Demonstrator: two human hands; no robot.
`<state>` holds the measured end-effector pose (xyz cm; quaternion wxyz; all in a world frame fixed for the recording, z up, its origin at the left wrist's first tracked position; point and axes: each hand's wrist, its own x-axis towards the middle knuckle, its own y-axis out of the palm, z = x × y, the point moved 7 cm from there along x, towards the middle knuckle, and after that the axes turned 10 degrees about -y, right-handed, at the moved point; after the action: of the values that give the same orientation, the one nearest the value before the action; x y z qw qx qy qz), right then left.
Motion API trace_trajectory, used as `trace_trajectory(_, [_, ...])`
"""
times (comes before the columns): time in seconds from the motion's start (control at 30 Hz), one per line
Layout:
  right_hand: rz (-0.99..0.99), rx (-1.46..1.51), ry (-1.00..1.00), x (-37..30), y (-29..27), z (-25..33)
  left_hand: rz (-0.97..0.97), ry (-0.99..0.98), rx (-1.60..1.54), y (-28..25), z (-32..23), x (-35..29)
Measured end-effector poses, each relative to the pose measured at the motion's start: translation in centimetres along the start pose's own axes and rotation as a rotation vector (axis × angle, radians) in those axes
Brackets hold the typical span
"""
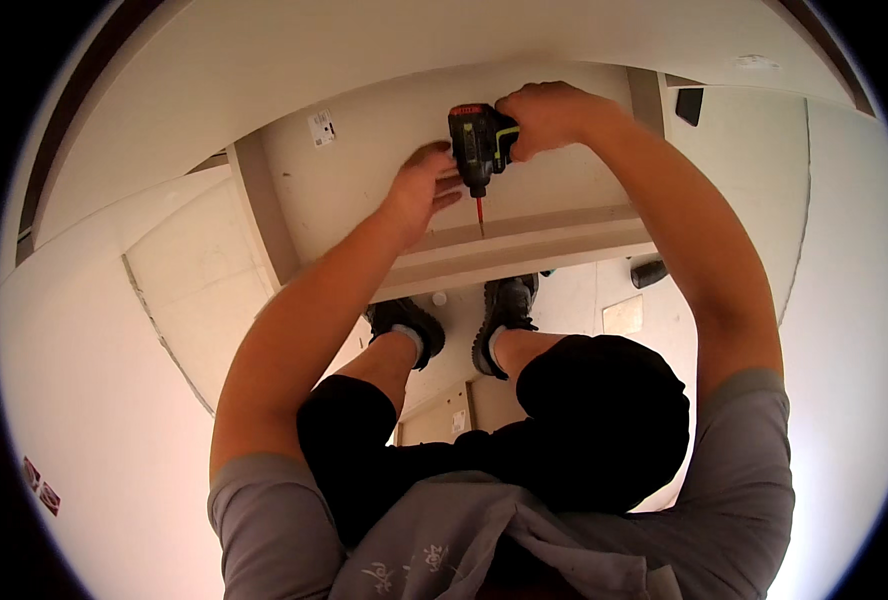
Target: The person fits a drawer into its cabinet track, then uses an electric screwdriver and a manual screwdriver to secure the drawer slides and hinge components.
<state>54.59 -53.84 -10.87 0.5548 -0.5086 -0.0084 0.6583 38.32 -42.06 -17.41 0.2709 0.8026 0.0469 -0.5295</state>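
My right hand (549,115) grips the handle of a black cordless screwdriver (476,145) with green trim, held upright. Its red bit points down onto the top edge of a pale board (524,235) that runs across in front of me. My left hand (426,185) rests with spread fingers against the tool's left side and the white panel (364,170) behind the board. Both forearms reach up from the lower edge. Below the board, my two black shoes (504,305) stand on the floor.
White furniture panels (204,270) lie around me on the floor, one with a small sticker (322,127). A dark cylindrical object (649,272) lies to the right of my feet. A small dark item (690,105) sits at the upper right.
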Motion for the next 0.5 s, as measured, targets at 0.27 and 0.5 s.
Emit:
trace_trajectory(0.27, [-0.075,-0.089,-0.068,-0.1,0.3,0.8,-0.055,0.17,0.138,2.5,-3.6,0.6])
trace_trajectory(0.5, [-0.15,-0.173,-0.005,-0.9,1.3,1.2,-0.11,0.204,0.38,3.0,-4.6,0.7])
